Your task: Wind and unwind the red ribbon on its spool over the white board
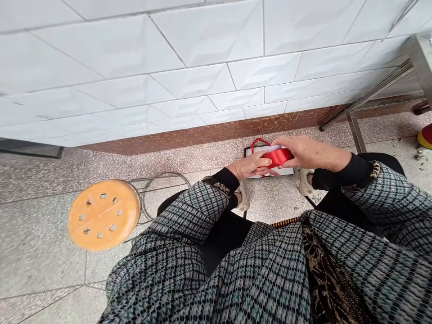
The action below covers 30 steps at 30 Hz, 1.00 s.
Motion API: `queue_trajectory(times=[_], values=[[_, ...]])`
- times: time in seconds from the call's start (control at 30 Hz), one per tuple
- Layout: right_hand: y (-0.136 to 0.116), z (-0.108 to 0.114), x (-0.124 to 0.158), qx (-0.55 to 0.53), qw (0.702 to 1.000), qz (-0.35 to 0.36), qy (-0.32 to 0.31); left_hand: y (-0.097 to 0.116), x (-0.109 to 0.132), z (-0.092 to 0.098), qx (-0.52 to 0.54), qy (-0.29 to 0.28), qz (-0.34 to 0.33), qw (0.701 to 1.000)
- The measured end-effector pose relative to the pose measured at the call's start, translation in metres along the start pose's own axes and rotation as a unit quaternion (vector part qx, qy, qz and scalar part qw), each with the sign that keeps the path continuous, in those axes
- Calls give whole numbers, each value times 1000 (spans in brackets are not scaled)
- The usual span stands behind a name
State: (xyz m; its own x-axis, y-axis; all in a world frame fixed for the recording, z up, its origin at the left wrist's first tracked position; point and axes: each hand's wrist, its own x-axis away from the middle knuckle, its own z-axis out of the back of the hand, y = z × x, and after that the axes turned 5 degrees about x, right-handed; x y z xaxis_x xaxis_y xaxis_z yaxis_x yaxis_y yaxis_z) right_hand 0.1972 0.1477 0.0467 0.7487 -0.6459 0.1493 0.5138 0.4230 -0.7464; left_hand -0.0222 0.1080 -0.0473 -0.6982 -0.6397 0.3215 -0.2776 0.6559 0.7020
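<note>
Between my two hands is a roll of shiny red ribbon (278, 157). My left hand (249, 164) grips its left side, with the thumb lying against the ribbon. From the right, my right hand (305, 152) has its fingers closed round the other side of the roll. A loop of thin red ribbon (259, 142) stands up just behind. Below the hands a white box with a dark edge (287, 171) rests on the floor, largely covered by the hands and the roll. Some red shows on the box near my left fingers.
An orange round stool (104, 215) with wire legs is on the left. The white tiled wall (216, 81) rises in front. A metal table frame (356, 130) stands at right, with a red and yellow object (427, 136) beyond it. My shoes (241, 197) flank the box.
</note>
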Motion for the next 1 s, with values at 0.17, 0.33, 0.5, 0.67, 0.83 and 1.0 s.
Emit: queue_trajectory(times=[0.17, 0.33, 0.5, 0.67, 0.83, 1.0], values=[[7, 4, 5, 10, 999, -32, 1, 4, -2, 2, 18, -35, 11, 999], [15, 10, 6, 52, 996, -68, 20, 17, 1, 2, -4, 63, -24, 998], [15, 16, 10, -1, 997, -67, 30, 23, 3, 2, 17, 72, -34, 997], [13, 19, 15, -57, 994, -69, 55, 25, 3, -2, 49, 81, -94, 991], [16, 17, 19, -114, 988, -64, 78, 31, 5, -6, 42, 81, -94, 991], [11, 14, 21, -261, 954, -97, 111, 32, 2, -7, 49, 91, -110, 989]])
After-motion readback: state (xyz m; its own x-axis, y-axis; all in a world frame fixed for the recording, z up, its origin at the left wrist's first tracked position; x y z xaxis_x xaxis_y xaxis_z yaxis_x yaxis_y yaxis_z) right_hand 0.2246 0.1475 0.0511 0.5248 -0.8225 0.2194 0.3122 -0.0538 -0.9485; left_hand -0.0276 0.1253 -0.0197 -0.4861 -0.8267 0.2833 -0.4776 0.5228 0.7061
